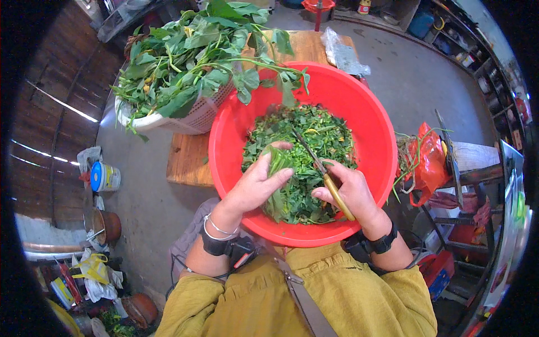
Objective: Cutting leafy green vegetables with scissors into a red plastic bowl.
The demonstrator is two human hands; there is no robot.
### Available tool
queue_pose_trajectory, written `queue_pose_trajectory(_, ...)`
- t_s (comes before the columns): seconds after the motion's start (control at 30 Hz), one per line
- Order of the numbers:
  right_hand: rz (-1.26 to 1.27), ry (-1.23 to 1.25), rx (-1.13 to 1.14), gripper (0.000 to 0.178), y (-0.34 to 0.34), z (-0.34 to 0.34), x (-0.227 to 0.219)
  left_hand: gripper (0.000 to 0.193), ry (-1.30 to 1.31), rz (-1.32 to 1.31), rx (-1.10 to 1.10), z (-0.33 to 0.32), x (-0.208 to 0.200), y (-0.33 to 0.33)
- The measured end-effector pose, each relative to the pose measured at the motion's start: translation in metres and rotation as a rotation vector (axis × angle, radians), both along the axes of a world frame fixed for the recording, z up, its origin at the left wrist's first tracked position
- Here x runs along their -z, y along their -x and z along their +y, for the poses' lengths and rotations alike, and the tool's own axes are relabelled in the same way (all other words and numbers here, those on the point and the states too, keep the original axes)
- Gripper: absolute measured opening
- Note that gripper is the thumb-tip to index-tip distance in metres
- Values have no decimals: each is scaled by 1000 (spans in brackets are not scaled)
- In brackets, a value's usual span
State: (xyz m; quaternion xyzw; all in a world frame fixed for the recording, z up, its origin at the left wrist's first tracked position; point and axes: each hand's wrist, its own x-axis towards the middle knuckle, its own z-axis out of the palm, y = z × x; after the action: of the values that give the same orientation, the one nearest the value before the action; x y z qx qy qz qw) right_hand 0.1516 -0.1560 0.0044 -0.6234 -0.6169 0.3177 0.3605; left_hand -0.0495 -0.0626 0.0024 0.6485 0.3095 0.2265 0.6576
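A large red basin [375, 132] sits in front of me, with a thick layer of chopped greens [323, 126] in it. Over its left half, my left hand [252, 182] grips a bunch of green leaves and stems [277, 163] between thumb and fingers. My right hand [353, 191] is closed on a knife [335, 195] with a yellowish handle. Its narrow dark blade points up and left, just right of the bunch and above the chopped greens. Some fingers of both hands are hidden.
Beyond the basin's left side, a pale plastic basket [196, 115] heaped with leafy vines [191, 62] stands on a wooden table [188, 160]. Some vines overhang the basin's rim. A clear plastic bag [342, 51] lies behind. Right of the basin are a red plastic bag [429, 154] and a wooden-topped stand [474, 157].
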Motion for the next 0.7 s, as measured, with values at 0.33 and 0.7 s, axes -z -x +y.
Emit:
queue_pose_trajectory(0.33, 423, 109, 2, 57, 21, -2, -13, 91, -475, 435, 161, -37, -19, -25)
queue_pose_trajectory(0.7, 544, 1, 192, 51, 20, -3, -4, 82, -535, 325, 26, -39, -2, -27)
